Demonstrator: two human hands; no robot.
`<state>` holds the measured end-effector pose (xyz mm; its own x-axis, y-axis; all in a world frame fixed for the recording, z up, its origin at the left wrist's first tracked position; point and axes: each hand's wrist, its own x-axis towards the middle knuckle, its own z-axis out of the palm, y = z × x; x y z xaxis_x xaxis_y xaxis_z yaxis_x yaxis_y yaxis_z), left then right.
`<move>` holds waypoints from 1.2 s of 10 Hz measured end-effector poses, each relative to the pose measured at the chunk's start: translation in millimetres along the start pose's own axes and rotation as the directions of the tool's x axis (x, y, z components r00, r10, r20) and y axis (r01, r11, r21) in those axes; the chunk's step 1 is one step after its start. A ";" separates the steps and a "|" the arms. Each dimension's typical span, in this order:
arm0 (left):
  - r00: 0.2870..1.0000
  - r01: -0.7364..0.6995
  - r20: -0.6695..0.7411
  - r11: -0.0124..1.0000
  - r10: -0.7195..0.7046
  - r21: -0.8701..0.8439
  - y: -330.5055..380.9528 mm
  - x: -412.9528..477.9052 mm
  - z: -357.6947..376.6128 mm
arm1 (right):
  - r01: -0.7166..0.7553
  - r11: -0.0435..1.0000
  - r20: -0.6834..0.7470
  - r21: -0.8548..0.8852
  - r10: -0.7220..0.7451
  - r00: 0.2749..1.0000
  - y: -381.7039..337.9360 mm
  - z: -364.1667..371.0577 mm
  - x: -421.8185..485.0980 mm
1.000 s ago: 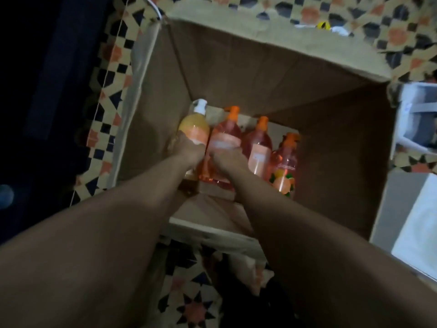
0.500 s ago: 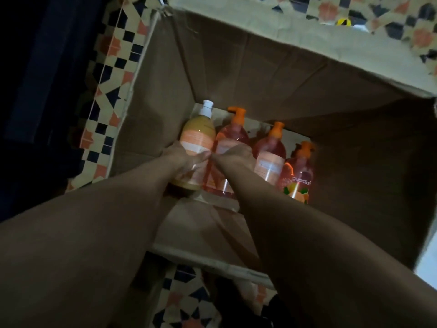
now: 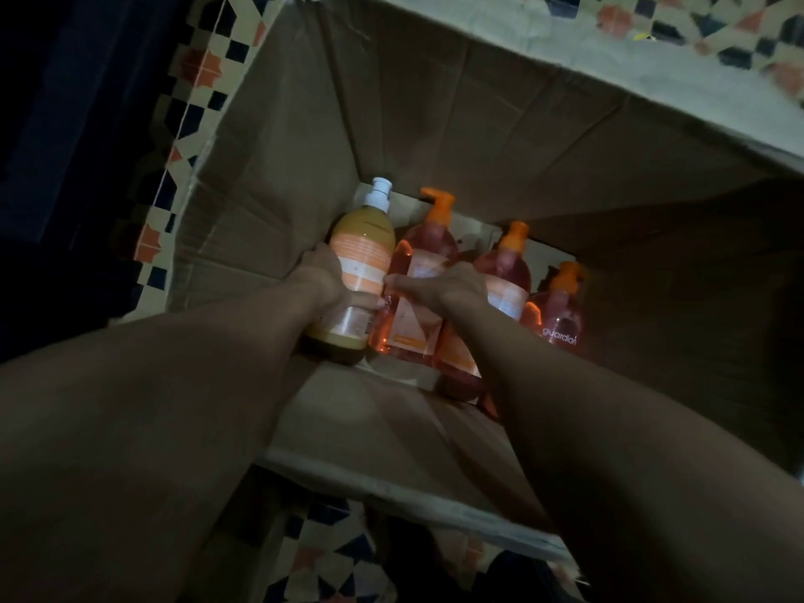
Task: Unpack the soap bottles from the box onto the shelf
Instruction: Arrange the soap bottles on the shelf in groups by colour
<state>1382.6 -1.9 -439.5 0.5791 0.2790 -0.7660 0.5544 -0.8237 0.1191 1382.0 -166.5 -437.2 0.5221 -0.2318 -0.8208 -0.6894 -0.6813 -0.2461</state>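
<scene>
My left hand (image 3: 324, 276) now clamps the yellow bottle (image 3: 363, 250) and my right hand (image 3: 452, 287) curls round the orange bottle (image 3: 420, 254) beside it, both rising from the box (image 3: 435, 124) floor, shelf-bound.

Yellow bottle (image 3: 360, 272), white pump; orange bottles (image 3: 420, 276); brown box (image 3: 435, 124); star-patterned floor (image 3: 191, 102).

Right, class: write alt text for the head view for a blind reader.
Two hands reach into a cardboard box: the left hand grips a yellow bottle, the right hand a pink bottle. More pink bottles sit beside it; patterned tiles surround the box.
</scene>
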 end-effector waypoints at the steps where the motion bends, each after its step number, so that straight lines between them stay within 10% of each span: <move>1: 0.998 0.054 0.016 0.998 -0.054 -0.009 4.6 -7.8 -2.8 | -0.007 1.000 -0.011 0.024 0.007 1.000 -1.3 0.7 -3.3; 6: 0.986 0.058 -0.153 0.994 -0.071 -0.089 43.4 -122.0 -63.9 | -0.016 0.966 -0.192 0.257 0.067 0.979 -5.6 -51.6 -86.8; 12: 0.906 -0.400 -0.369 0.710 0.209 -0.579 -85.0 -512.6 -258.4 | 0.425 0.574 -0.106 0.701 -0.505 0.857 -7.3 -168.3 -495.6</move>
<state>1193.1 52.6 106.3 0.8609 0.2631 -0.4355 0.5084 -0.4104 0.7570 1212.9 -163.5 58.2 0.8484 0.0721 -0.5244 -0.5256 -0.0027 -0.8507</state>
